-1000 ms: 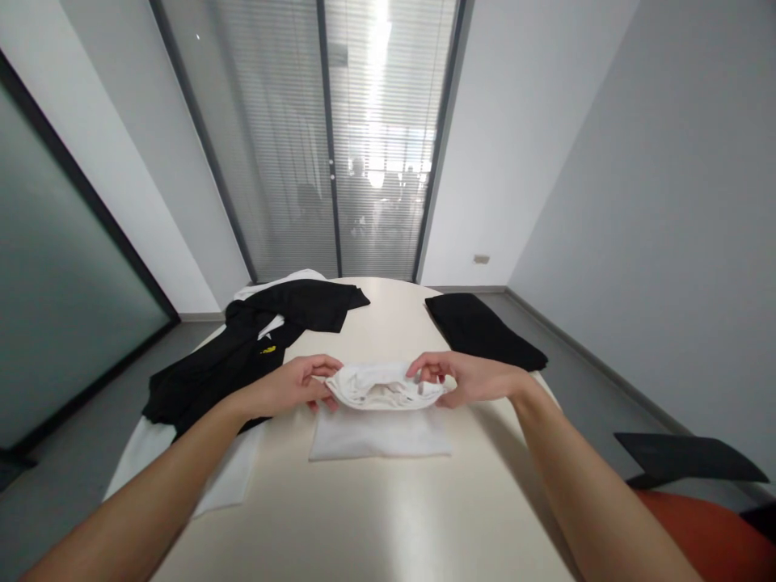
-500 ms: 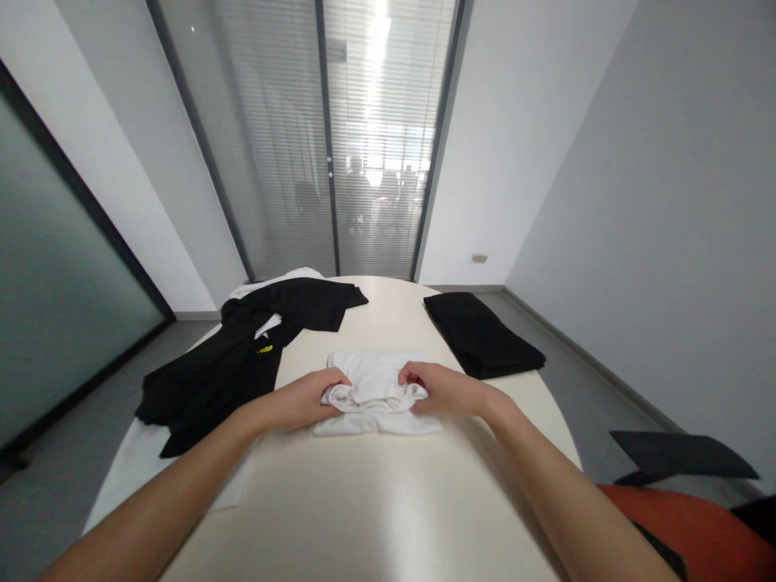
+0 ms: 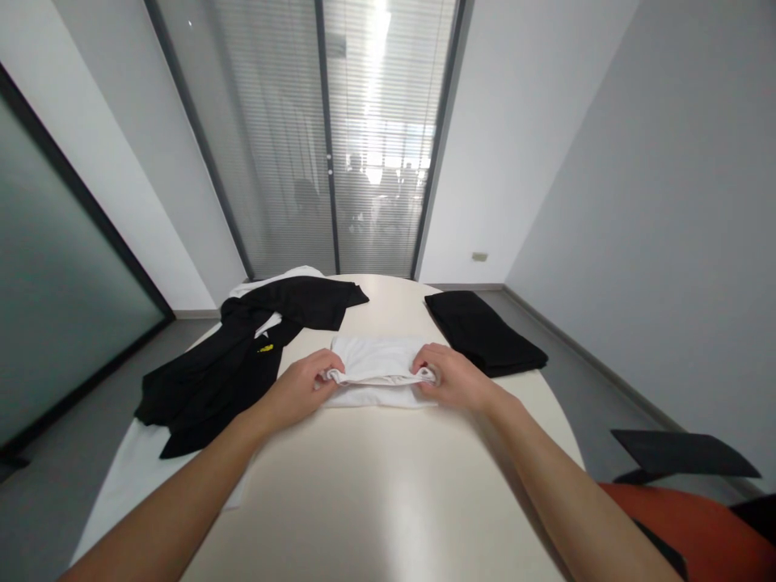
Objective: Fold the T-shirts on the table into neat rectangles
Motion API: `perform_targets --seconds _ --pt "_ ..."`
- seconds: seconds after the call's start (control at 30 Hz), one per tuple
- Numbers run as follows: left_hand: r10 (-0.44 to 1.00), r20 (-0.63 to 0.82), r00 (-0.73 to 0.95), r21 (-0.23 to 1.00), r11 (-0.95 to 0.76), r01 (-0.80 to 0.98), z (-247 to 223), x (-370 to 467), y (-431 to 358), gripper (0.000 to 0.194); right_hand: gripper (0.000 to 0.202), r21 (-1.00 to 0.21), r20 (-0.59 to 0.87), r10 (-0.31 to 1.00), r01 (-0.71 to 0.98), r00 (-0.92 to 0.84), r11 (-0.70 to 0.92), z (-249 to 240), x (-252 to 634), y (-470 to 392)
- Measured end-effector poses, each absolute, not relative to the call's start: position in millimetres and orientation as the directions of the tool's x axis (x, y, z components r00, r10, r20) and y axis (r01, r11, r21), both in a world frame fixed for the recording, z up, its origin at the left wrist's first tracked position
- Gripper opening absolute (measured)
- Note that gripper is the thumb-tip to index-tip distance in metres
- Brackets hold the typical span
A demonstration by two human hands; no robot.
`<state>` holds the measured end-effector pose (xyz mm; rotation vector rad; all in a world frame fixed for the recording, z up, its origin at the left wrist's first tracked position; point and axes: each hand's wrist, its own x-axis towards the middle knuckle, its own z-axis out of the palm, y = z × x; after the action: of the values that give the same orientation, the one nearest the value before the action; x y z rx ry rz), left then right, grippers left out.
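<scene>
A white folded cloth point(image 3: 379, 356) lies across the middle of the table point(image 3: 339, 485). My left hand point(image 3: 306, 384) pinches the left end of its raised, rolled edge, and my right hand point(image 3: 449, 373) pinches the right end. Between the two hands the edge sags slightly, with a flat white layer under it toward me. The fingertips under the cloth are partly hidden.
Black clothing with a yellow mark point(image 3: 212, 372) is heaped on the table's left side over white fabric point(image 3: 121, 485). A folded black garment point(image 3: 482, 333) lies at the right. An orange chair point(image 3: 685, 521) stands at the lower right.
Both hands have moved slightly away from me and farther apart with the white cloth. Its gripped edge is now stretched straighter and wider, less bunched.
</scene>
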<state>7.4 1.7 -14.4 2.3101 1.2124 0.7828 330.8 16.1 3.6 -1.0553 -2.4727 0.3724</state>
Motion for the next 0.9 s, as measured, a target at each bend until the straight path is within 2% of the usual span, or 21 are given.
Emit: perform_targets --seconds 0.13,0.23,0.4,0.5,0.7,0.9 --pt "0.805 0.233 0.546 0.49 -0.582 0.649 -11 3 -2 0.017 0.017 -0.414 0.163 0.753 0.648 -0.638 0.639 1 330 15" --pt "0.791 0.206 0.576 0.453 -0.599 0.66 -9 0 -2 0.02 0.016 -0.451 0.14 0.761 0.644 -0.633 0.619 -2 329 15" --pt "0.798 0.189 0.572 0.436 -0.59 0.679 -12 -5 2 0.016 0.013 -0.546 0.16 0.764 0.589 -0.625 0.596 -1 330 14" --pt "0.809 0.179 0.56 0.457 -0.572 0.681 -13 -5 3 0.018 0.014 -0.605 0.122 0.787 0.583 -0.605 0.542 0 331 12" --pt "0.817 0.166 0.552 0.479 -0.556 0.679 -12 -2 2 0.018 0.013 -0.618 0.012 0.797 0.622 -0.604 0.481 -2 332 12" --pt "0.824 0.167 0.542 0.451 -0.552 0.701 -13 -4 3 0.022 0.008 -0.62 0.015 0.79 0.614 -0.614 0.489 -2 333 12"
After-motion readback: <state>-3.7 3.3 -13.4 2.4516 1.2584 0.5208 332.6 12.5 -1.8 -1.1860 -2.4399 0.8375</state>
